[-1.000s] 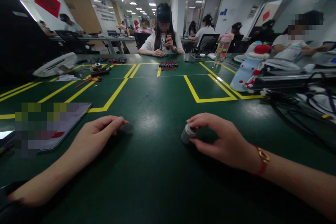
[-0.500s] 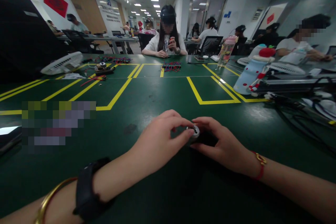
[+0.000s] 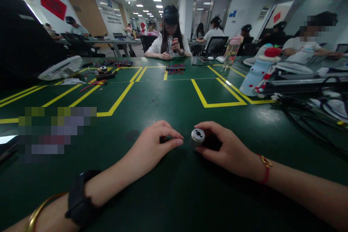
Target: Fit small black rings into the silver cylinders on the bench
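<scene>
A small silver metal cylinder (image 3: 197, 137) stands upright on the green table (image 3: 157, 98), its round top showing dark holes. Around its right side are the thumb and index finger of my right hand (image 3: 227, 148), gripping it. My left hand (image 3: 154, 145) is to the left of the cylinder, a short gap away, with thumb and index fingertips pressed together. Nothing shows between those fingertips.
Bundles of coloured wires (image 3: 175, 69) lie farther back, near a seated person (image 3: 170, 40). On the right are a blue bottle (image 3: 254, 76), a clear bottle (image 3: 232, 52) and black cables (image 3: 301, 116). A white fan (image 3: 62, 68) lies at the left.
My left hand has come off the cylinder's top and moved left, leaving the top uncovered. My right hand stays around the cylinder. The view has shifted slightly.
</scene>
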Motion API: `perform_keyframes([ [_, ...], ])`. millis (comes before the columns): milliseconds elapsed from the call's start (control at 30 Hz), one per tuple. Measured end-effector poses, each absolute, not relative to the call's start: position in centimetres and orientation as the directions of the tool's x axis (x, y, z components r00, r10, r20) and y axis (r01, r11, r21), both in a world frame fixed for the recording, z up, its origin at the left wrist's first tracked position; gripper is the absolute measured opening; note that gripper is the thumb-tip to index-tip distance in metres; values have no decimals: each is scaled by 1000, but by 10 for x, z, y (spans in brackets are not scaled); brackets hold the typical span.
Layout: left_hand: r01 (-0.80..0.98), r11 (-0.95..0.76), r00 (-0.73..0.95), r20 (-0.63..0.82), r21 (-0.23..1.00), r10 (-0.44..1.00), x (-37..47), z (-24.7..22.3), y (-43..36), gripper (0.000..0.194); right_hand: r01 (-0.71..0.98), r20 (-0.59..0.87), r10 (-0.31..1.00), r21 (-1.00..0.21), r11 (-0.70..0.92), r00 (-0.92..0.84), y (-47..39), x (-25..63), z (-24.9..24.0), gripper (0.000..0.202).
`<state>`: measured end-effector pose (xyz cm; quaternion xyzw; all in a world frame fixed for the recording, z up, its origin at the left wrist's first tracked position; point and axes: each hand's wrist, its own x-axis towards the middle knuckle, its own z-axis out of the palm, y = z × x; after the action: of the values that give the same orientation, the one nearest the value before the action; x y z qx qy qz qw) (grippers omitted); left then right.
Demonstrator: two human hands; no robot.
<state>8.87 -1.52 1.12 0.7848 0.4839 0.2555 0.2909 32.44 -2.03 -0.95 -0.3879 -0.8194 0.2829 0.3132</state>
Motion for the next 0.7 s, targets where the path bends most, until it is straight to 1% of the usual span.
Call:
perform_keyframes([
  [100, 600, -392, 446, 115, 698, 888, 89, 1, -16, 13, 455, 292, 812, -709, 539, -506, -20, 325, -9, 43],
  [300, 635, -428, 464, 126, 643, 877, 93, -5, -15, 14, 458, 263, 816, -720, 521, -514, -20, 324, -10, 44],
  [433, 621, -394, 448, 105, 677, 888, 91, 1, -16, 19, 468, 267, 819, -713, 522, -508, -22, 323, -10, 44],
  [533, 631, -314, 354, 97, 710, 930, 79, 14, -16, 25, 514, 292, 820, -662, 545, -493, -19, 331, -1, 39],
  [600, 654, -233, 247, 88, 720, 965, 62, 22, -16, 30, 590, 326, 839, -601, 539, -436, -11, 345, 11, 38],
  [633, 670, -177, 185, 69, 721, 980, 51, 25, -15, 33, 645, 338, 860, -569, 510, -381, -4, 356, 17, 39],
  [700, 693, -47, 50, 16, 720, 999, 29, 25, -14, 38, 776, 337, 914, -505, 378, -226, 14, 382, 27, 45],
])
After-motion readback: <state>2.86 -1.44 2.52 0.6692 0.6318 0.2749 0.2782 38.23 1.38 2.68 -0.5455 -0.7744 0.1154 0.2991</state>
